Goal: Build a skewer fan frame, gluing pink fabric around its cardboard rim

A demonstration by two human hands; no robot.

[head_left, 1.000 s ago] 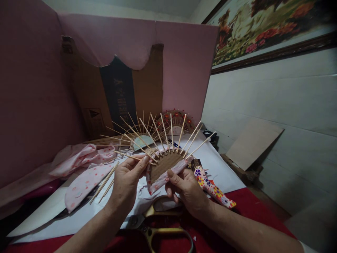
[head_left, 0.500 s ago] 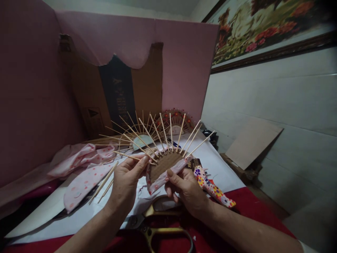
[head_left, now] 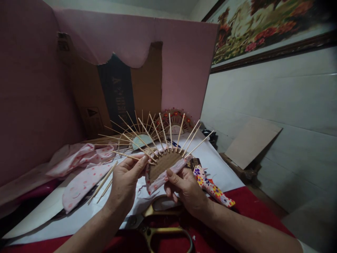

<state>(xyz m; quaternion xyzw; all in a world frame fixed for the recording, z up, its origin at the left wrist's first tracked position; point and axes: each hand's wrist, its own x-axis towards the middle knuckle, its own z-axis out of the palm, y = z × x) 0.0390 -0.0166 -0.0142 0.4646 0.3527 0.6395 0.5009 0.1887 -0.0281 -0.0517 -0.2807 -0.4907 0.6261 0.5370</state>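
Between my two hands is a half-round cardboard piece [head_left: 163, 167] with pink dotted fabric folded over its edge. Thin wooden sticks [head_left: 162, 130] fan outward from its curved side. My left hand [head_left: 126, 179] pinches the left end of the piece at the lowest sticks, thumb in front. My right hand [head_left: 184, 186] grips the fabric-covered lower edge on the right, its thumb on the front and the fingers partly hidden behind. Just below my hands, large scissors [head_left: 152, 230] with brass-coloured handles lie on the red cloth and white sheet.
Loose sticks [head_left: 102, 182] and a dotted fabric half-circle [head_left: 83, 186] lie at left, near crumpled pink fabric [head_left: 76, 160]. Behind stand a fan frame with a pale green centre [head_left: 142, 141] and another with red beads [head_left: 176, 129]. A floral fabric piece [head_left: 213, 188] lies at right.
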